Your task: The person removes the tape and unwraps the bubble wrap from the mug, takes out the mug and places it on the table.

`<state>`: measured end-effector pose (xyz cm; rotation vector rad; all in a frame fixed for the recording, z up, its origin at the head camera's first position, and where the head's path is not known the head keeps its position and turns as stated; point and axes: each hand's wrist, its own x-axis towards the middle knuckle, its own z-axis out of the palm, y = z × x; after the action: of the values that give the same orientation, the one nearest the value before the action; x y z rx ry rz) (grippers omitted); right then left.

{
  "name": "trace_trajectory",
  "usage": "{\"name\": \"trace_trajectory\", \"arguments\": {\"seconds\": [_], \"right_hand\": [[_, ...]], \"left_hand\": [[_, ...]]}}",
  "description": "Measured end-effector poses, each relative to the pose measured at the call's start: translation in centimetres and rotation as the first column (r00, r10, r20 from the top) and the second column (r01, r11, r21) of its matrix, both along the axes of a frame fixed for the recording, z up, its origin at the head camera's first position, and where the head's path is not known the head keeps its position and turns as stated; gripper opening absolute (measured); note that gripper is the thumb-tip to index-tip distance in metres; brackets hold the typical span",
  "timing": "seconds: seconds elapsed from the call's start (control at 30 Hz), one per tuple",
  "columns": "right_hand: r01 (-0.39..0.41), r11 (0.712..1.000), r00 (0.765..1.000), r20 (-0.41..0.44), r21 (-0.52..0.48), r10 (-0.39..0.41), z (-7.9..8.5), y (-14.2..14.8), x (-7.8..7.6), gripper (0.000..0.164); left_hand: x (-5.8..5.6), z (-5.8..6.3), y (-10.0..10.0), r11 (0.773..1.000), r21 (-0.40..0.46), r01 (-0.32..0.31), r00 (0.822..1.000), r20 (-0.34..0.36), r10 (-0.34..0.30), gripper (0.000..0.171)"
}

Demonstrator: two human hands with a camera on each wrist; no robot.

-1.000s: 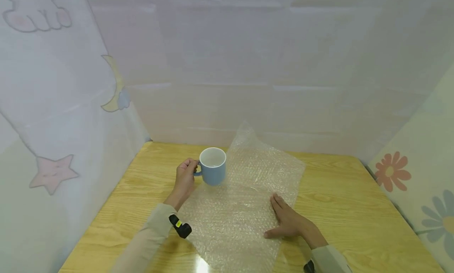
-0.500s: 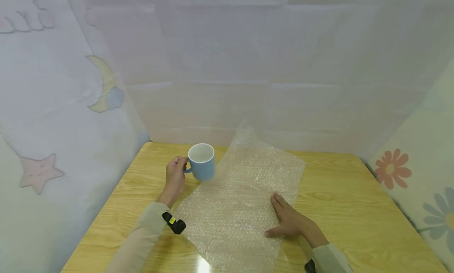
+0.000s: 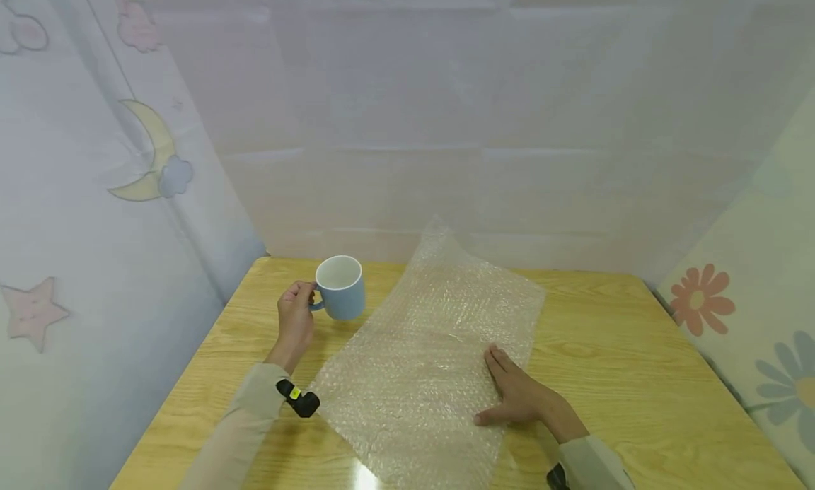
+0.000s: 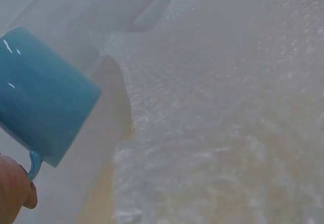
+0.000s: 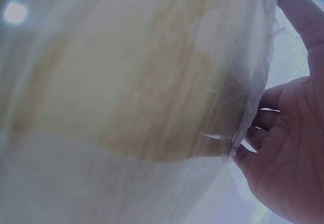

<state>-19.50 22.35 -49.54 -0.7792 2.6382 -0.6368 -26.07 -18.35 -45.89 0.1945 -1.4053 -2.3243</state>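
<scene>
A light blue mug point(image 3: 344, 299) with a white inside stands upright in the head view, left of a sheet of bubble wrap point(image 3: 420, 384). My left hand point(image 3: 296, 320) pinches its handle between thumb and fingers. Whether the mug's base touches the table cannot be told. In the left wrist view the blue mug point(image 4: 45, 95) is at the left, with part of the hand point(image 4: 14, 191) at its handle. My right hand point(image 3: 514, 394) rests on the wrap's right side, fingers fairly straight and thumb spread. The right wrist view has the palm point(image 5: 288, 143) beside the wrap's edge.
Beneath everything lies a wood-grain table point(image 3: 637, 377). The wrap's far corner reaches the table's back edge and stands up a little against the pale backdrop point(image 3: 395, 122). Printed cloth sheets point(image 3: 76, 235) hang along both sides. A black wrist camera point(image 3: 299, 399) sits on the left sleeve.
My left hand has moved the mug leftward, from over the bubble wrap's left edge to beside it. My right hand has stayed in place on the wrap.
</scene>
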Motion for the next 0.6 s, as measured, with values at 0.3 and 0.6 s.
{"name": "trace_trajectory", "arguments": {"seconds": [0.3,0.6], "right_hand": [[-0.007,1.000,1.000,0.017,0.001,0.007,0.1,-0.2,0.1,0.122],[-0.002,1.000,1.000,0.006,0.014,0.002,0.0,0.0,-0.1,0.122]], "left_hand": [[-0.3,-1.2,-0.6,0.998,0.019,-0.059,0.998,0.006,0.059,0.036],[-0.5,-2.6,-0.8,0.996,0.042,-0.075,0.997,0.025,0.074,0.038]]}}
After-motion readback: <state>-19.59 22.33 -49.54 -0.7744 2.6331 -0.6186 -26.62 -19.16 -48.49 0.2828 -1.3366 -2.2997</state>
